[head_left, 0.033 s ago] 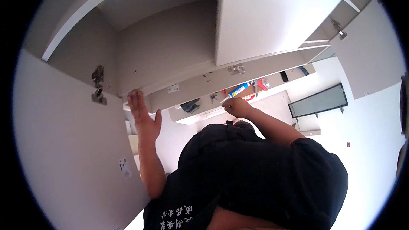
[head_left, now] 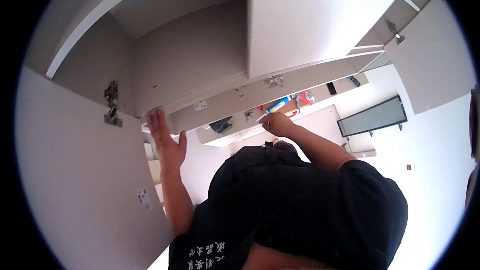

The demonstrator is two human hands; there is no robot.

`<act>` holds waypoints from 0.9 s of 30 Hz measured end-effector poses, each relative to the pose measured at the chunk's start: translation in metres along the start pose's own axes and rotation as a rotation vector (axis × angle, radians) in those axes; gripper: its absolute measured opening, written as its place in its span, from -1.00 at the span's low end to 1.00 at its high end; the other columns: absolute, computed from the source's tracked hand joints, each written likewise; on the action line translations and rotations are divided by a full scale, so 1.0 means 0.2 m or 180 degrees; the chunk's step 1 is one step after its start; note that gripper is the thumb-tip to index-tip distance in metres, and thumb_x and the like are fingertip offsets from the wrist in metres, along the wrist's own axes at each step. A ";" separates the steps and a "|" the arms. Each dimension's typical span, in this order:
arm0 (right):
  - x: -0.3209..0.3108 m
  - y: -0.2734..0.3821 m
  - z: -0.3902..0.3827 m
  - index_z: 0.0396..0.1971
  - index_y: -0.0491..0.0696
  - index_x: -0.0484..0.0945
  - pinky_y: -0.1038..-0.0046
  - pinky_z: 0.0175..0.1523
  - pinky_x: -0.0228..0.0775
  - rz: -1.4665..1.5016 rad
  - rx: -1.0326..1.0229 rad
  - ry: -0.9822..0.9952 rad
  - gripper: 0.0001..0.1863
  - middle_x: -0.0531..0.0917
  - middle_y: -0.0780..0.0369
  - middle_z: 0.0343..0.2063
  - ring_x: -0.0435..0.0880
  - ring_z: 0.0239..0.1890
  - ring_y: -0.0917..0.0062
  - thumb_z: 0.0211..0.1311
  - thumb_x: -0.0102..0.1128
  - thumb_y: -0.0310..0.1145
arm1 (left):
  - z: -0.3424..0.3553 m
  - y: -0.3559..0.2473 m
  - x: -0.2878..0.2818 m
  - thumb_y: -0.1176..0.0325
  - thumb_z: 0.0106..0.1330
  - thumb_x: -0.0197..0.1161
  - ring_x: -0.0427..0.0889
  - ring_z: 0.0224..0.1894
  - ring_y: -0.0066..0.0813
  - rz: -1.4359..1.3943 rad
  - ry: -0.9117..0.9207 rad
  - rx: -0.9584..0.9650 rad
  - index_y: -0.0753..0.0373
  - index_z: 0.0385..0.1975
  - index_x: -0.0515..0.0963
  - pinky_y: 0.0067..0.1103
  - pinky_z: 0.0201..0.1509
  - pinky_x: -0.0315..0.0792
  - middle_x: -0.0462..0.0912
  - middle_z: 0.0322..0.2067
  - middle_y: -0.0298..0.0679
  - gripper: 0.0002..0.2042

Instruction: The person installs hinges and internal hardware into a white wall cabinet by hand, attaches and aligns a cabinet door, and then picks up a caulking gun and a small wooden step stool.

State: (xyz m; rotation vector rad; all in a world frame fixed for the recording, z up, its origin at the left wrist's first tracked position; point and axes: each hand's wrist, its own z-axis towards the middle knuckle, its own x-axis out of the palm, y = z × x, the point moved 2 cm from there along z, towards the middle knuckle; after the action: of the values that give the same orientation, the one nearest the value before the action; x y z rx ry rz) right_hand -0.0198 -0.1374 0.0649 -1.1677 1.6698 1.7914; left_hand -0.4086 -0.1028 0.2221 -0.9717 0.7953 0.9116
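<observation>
My left hand (head_left: 166, 137) is raised with flat, spread fingers, its fingertips at the front edge of a pale cabinet panel (head_left: 220, 101); it holds nothing. My right hand (head_left: 278, 124) is closed around a thin white pointed object (head_left: 261, 117), whose tip pokes out to the left just below the same panel. What kind of object it is cannot be told. A black shirt (head_left: 300, 205) covers the torso filling the lower middle.
An open pale cabinet door (head_left: 75, 185) with a metal hinge (head_left: 111, 102) stands on the left. Beyond my right hand lie a blue-and-white tube (head_left: 278, 105), a red tool (head_left: 305, 98) and loose metal fittings (head_left: 273, 81). A dark glass panel (head_left: 372, 116) is on the right wall.
</observation>
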 end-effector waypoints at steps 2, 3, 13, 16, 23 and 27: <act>-0.02 -0.17 0.03 -0.14 -0.02 0.76 0.17 0.00 0.59 -0.0167 0.0119 -0.0257 -0.74 0.78 0.11 -0.24 0.76 -0.14 0.17 0.28 0.24 -0.25 | 0.01 0.00 0.02 0.44 0.18 0.43 -0.17 0.63 0.09 0.0034 -0.0099 0.0087 0.23 0.57 0.00 -0.14 0.64 -0.01 -0.03 0.58 -0.01 -0.05; -0.03 -0.25 0.05 -0.14 0.00 0.76 0.16 0.00 0.59 -0.0247 0.0154 -0.0372 -0.75 0.78 0.12 -0.24 0.76 -0.14 0.17 0.28 0.25 -0.24 | 0.01 -0.01 0.03 0.44 0.18 0.43 -0.16 0.63 0.10 0.0068 -0.0158 0.0110 0.24 0.57 0.00 -0.13 0.65 -0.04 -0.02 0.58 0.00 -0.05; -0.38 -0.73 0.07 -0.17 0.11 0.75 0.21 0.09 0.59 -0.0081 0.0907 -0.0892 -0.79 0.72 0.16 -0.15 0.71 -0.05 0.20 0.28 0.24 -0.20 | 0.02 -0.13 0.04 0.50 0.18 0.40 -0.15 0.62 0.17 -0.0271 -0.0296 -0.0279 0.28 0.55 0.05 -0.10 0.66 -0.17 0.03 0.56 0.03 -0.09; -0.40 -0.72 0.15 -0.20 0.09 0.74 0.21 0.07 0.59 -0.0158 0.0965 -0.0881 -0.79 0.71 0.16 -0.17 0.71 -0.07 0.20 0.27 0.27 -0.18 | 0.01 -0.14 0.04 0.51 0.18 0.40 -0.15 0.62 0.16 -0.0154 -0.0264 -0.0341 0.28 0.55 0.06 -0.09 0.63 -0.05 0.03 0.56 0.02 -0.10; -0.39 -0.68 0.26 -0.21 0.05 0.72 0.16 0.04 0.58 -0.0312 0.1195 -0.0812 -0.80 0.71 0.17 -0.19 0.72 -0.08 0.19 0.31 0.24 -0.19 | 0.03 -0.21 0.02 0.59 0.16 0.41 -0.14 0.63 0.12 -0.0245 -0.0188 -0.0689 0.20 0.55 0.07 -0.08 0.38 0.42 0.00 0.58 -0.03 -0.08; -0.35 -0.73 0.27 -0.22 0.01 0.71 0.12 0.06 0.57 -0.0251 0.0940 -0.1110 -0.80 0.70 0.10 -0.18 0.71 -0.07 0.11 0.34 0.19 -0.22 | 0.02 -0.23 0.03 0.59 0.16 0.41 -0.13 0.63 0.07 -0.0330 -0.0142 -0.0802 0.21 0.56 0.03 -0.07 0.43 0.37 0.00 0.58 -0.03 -0.06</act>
State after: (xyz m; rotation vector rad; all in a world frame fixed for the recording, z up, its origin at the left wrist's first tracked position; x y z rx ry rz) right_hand 0.1174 -0.0434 0.0286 -0.7350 1.5868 1.5303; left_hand -0.3641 -0.1107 0.2333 -1.1971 0.5954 0.9548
